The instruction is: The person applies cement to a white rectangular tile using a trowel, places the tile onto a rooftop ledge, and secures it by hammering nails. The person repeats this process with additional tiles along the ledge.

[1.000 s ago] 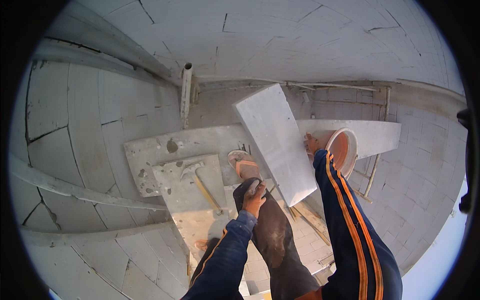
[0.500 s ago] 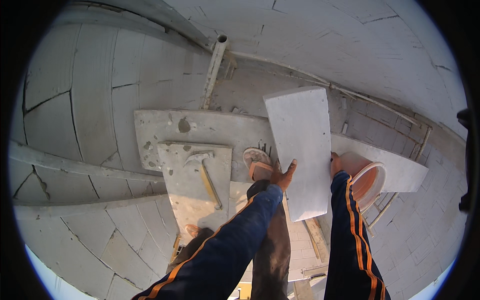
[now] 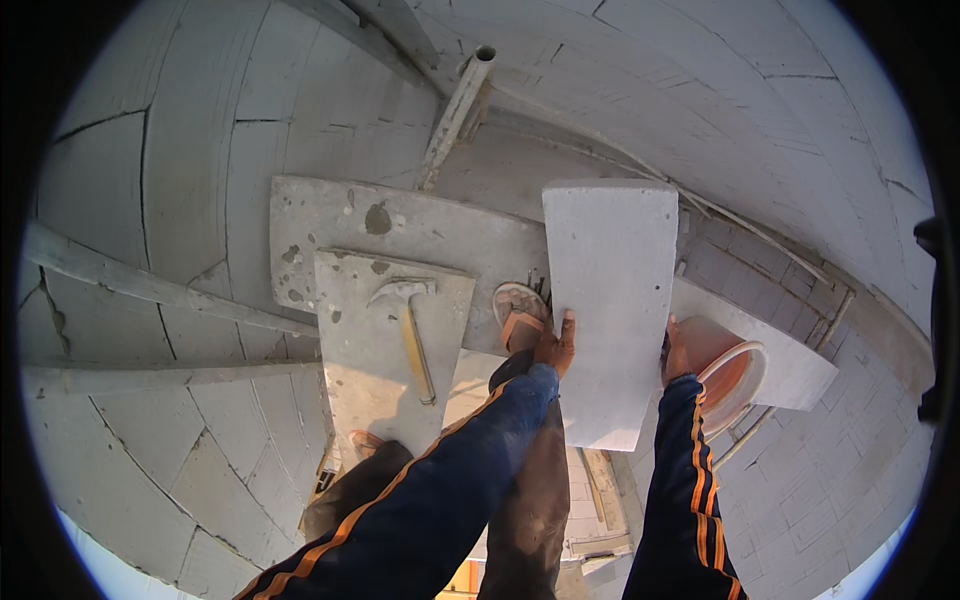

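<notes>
A long pale grey building block (image 3: 610, 310) is held between my two hands, its long sides running away from me. My left hand (image 3: 556, 347) presses on its left side, thumb up along the edge. On the opposite side my right hand (image 3: 679, 352) grips the block, its fingers partly hidden by it. Close beside my right wrist is an orange-brown bucket (image 3: 735, 378) with a pale rim. A hammer (image 3: 414, 345) with a yellowish handle lies on a grey slab (image 3: 370, 370) to the left of my left arm.
A long stained plank (image 3: 340, 215) lies under the slab, with my sandalled foot (image 3: 520, 310) near it. A metal pipe (image 3: 457, 120) rises beyond. Block walls (image 3: 180, 190) stand left and right, with rails (image 3: 170, 280) at left. Lower ground shows below the planks.
The block has turned slightly, now pointing straighter away from me, with both hands still on it. The whole view has shifted a little.
</notes>
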A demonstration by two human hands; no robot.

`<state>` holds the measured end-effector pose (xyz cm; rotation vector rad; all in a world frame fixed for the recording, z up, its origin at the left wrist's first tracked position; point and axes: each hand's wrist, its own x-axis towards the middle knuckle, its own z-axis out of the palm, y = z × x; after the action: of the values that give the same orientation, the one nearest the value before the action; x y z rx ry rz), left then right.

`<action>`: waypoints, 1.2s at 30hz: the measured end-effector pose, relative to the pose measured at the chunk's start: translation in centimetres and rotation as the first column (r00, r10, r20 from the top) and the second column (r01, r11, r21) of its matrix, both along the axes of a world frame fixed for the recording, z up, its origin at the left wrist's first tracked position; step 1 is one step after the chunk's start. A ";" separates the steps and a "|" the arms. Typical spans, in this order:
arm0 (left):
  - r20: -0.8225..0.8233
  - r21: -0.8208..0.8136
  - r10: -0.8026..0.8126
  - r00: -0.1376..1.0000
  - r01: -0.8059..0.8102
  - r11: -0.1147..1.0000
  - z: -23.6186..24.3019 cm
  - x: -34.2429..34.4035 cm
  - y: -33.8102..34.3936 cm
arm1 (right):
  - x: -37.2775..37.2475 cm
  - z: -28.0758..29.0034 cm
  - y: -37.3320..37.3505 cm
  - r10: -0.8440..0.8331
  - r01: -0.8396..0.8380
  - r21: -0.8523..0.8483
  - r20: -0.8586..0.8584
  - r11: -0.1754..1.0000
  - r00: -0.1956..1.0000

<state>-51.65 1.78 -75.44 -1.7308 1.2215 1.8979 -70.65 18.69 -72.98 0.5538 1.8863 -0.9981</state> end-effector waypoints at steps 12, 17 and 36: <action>-0.207 0.335 0.129 0.970 -0.053 0.941 11.0 3.4 -5.6 | 6.2 16.6 -4.4 0.586 -0.519 0.290 -0.537 0.804 0.607; -0.210 0.453 0.153 0.966 -0.042 0.890 21.0 3.3 -6.5 | 6.0 33.5 -8.3 0.696 -0.707 0.245 -0.548 0.664 0.464; -0.763 0.410 0.627 0.157 -0.632 0.657 69.2 18.9 -18.4 | 18.9 85.0 -38.4 0.612 -0.890 0.395 -0.654 -0.226 -0.445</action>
<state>-32.79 -16.59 -6.21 -1.2814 0.6308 3.6393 -51.72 -19.67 12.05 -1.8922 1.7253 -0.2174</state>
